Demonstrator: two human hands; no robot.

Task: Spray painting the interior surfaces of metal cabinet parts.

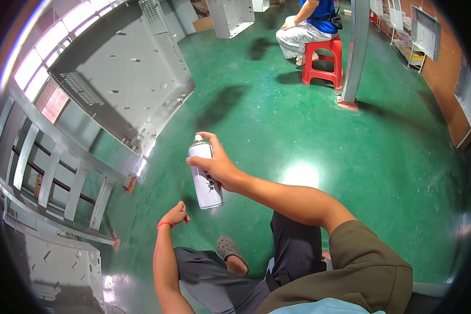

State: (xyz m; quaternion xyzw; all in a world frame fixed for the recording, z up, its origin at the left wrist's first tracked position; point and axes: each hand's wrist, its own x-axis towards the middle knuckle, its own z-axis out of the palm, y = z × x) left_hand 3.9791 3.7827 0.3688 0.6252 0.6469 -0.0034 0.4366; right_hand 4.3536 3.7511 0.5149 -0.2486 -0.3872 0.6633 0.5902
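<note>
My right hand (pixel 219 166) is wrapped round a white spray can (pixel 206 187) with dark handwriting on its side. The can stands almost upright, tilted slightly to the left, and the index finger reaches up to the nozzle (pixel 198 137) at its top. Lower and to the left, my left hand (pixel 177 214), with a red band at the wrist, has its fingers loosely curled and nothing visible in them. Beyond the can, at the upper left, hangs or stands a large grey metal enclosure (pixel 141 73) with slots, small holes and a folded rim.
A metal frame with slats (pixel 52 172) stands at the left, above another grey metal piece (pixel 63 267). Farther off, a person in blue (pixel 319 21) sits on a red stool (pixel 324 63) beside a steel post (pixel 355 57). Metal parts line the right wall over green floor (pixel 382 157).
</note>
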